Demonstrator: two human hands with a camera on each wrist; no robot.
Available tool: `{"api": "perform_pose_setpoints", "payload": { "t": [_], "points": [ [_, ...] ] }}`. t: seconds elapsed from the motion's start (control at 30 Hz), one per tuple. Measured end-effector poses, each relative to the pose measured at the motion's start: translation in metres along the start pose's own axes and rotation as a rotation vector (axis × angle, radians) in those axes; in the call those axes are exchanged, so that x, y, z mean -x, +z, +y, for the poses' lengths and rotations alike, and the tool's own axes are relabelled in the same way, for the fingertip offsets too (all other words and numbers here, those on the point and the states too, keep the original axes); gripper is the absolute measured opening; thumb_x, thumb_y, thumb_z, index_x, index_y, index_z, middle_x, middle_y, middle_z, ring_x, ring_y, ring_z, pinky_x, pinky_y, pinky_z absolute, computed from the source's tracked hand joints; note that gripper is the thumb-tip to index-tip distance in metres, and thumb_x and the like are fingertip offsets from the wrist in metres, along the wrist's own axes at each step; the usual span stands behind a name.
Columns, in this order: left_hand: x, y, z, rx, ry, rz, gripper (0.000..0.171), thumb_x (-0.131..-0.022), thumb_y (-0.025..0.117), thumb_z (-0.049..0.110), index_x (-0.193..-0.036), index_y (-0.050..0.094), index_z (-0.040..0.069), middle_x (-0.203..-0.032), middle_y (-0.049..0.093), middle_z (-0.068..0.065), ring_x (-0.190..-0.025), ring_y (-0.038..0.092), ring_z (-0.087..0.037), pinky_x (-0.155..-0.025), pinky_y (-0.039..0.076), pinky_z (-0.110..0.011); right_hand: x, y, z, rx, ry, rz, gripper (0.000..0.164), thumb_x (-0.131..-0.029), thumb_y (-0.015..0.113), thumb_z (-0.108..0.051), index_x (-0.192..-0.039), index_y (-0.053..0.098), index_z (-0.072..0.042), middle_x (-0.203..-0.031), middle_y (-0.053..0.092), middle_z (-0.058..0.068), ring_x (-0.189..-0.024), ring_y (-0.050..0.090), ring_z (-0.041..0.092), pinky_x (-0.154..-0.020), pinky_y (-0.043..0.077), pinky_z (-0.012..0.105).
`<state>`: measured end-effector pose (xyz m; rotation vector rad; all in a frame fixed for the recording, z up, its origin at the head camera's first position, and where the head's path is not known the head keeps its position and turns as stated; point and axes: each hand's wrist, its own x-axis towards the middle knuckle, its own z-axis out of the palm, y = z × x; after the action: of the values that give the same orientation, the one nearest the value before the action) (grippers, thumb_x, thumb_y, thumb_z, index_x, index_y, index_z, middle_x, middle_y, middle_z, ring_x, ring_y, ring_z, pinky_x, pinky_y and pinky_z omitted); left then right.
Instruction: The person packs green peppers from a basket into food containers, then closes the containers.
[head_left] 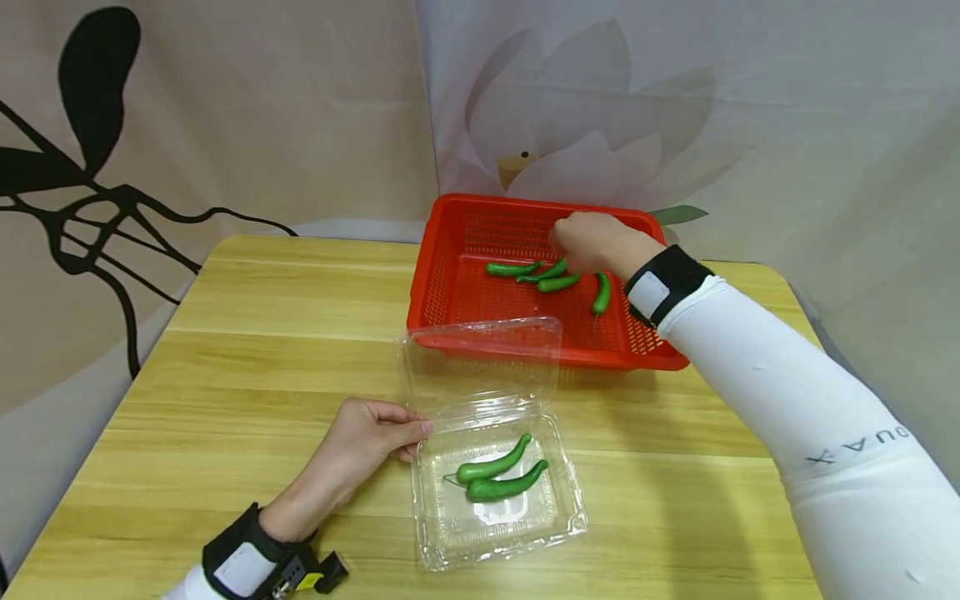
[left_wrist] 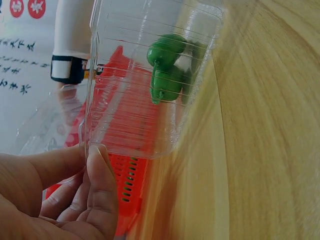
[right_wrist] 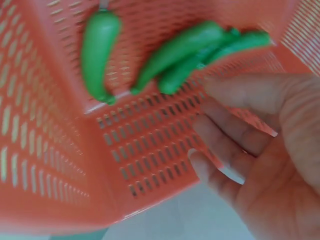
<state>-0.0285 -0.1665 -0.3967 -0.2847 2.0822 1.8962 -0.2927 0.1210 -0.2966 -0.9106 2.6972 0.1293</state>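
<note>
A clear plastic clamshell box (head_left: 495,533) lies on the table with its lid raised and leaning towards the basket. Two green chili peppers (head_left: 504,485) rest inside it. The left hand (head_left: 372,435) pinches the box's left rim near the hinge between thumb and fingers, as the left wrist view (left_wrist: 75,200) also shows. Inside the red basket (head_left: 457,312), the right hand (head_left: 603,242) hovers beside several green chili peppers (head_left: 510,269). In the right wrist view its fingers (right_wrist: 225,135) are loosely bent, with no pepper visible between them.
The basket stands at the back of the wooden table (head_left: 247,375), against a printed curtain (head_left: 315,108). The raised lid (head_left: 480,367) overlaps the basket's front edge in the head view. One pepper (head_left: 602,294) lies apart on the basket's right side.
</note>
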Motion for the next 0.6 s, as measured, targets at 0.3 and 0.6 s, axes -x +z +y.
{"api": "perform_pose_setpoints", "payload": {
  "t": [0.3, 0.6],
  "points": [
    [0.001, 0.002, -0.001, -0.008, -0.021, 0.002, 0.015, -0.09, 0.082, 0.005, -0.097, 0.079, -0.007, -0.081, 0.074, -0.017, -0.067, 0.068, -0.018, -0.064, 0.062, -0.03, 0.005, 0.033, -0.002, 0.291, -0.059, -0.064, 0.017, -0.084, 0.079, 0.004, -0.09, 0.067, -0.007, -0.087, 0.069, 0.012, -0.08, 0.061, 0.028, -0.081, 0.061, 0.045],
    [0.002, 0.003, -0.001, -0.006, -0.026, 0.011, 0.014, -0.09, 0.082, 0.005, -0.096, 0.079, -0.006, -0.078, 0.074, -0.016, -0.067, 0.068, -0.019, -0.064, 0.062, -0.029, 0.009, 0.052, 0.003, 0.49, -0.074, -0.034, 0.01, -0.091, 0.08, -0.007, -0.087, 0.072, -0.012, -0.084, 0.074, 0.009, -0.076, 0.067, 0.025, -0.077, 0.061, 0.044]
  ]
}}
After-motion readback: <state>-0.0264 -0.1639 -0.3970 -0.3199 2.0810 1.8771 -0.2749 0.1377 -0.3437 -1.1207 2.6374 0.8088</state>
